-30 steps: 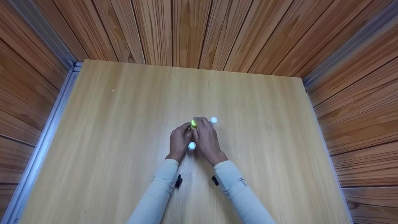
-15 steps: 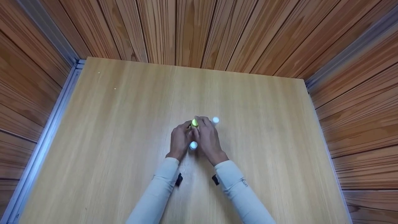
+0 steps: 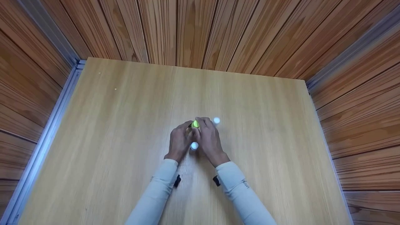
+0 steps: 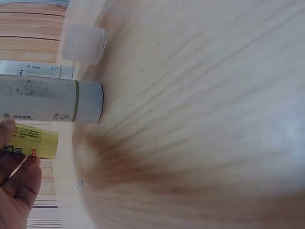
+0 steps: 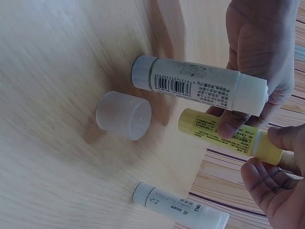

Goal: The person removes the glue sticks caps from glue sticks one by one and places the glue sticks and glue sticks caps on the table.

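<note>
Both hands meet at a yellow glue stick. My left hand grips its lower body, fingertips around the label in the left wrist view. With thumb and fingers my right hand pinches the yellow top end, where a pale ring shows just below. Between the wrists stands a white glue stick, upright on the table, its white top end uppermost. A loose translucent cap sits beside it on the wood. The second white glue stick, printed with "SIMPLE GLUE STICK", stands beyond the right hand's fingers.
The wood-grain table extends around the hands. Plank-patterned walls enclose its back and sides, and a metal rail runs along the left edge. Small white specks lie toward the back left.
The head view shifted slightly at first. Since half a second ago my left hand and wrist have edged a little left. Both hands keep their hold, and the white glue sticks stay put.
</note>
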Demonstrator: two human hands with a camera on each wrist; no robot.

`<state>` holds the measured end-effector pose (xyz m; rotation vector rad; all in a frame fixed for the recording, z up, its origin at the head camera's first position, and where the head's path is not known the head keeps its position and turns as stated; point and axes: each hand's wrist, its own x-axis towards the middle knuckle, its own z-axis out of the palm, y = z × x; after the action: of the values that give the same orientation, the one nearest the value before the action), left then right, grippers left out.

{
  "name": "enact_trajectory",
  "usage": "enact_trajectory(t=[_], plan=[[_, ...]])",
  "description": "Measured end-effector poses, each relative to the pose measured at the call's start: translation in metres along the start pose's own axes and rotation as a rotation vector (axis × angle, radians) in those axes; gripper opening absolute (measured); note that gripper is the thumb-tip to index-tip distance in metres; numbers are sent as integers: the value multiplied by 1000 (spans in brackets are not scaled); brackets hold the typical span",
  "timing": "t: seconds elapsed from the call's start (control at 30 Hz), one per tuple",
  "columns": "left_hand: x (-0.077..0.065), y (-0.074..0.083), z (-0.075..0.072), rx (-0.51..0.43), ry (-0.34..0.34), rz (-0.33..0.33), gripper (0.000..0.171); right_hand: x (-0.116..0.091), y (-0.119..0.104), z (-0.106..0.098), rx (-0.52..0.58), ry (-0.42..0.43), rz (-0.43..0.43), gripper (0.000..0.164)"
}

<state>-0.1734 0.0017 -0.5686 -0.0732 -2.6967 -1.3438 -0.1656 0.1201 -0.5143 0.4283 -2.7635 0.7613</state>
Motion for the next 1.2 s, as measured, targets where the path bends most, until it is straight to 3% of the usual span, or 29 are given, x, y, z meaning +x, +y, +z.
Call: enact_trajectory(t=[0.17, 0.47, 0.73, 0.97, 1.2], plan=[[-2, -2, -2, 32, -3, 39, 38, -2, -2, -2, 17, -23, 31, 34], [1, -2, -6, 44, -1, 34, 33, 0, -6, -11, 18, -25, 38, 33], [2, -7, -12, -44, 52, 9, 32, 4, -4, -33, 87, 98, 53, 38], [0, -8, -13, -113, 51, -31, 34, -3, 4, -32, 43, 48, 135, 39], [-1, -9, -10, -125, 42, -34, 35, -12, 11, -23, 9, 13, 122, 38]])
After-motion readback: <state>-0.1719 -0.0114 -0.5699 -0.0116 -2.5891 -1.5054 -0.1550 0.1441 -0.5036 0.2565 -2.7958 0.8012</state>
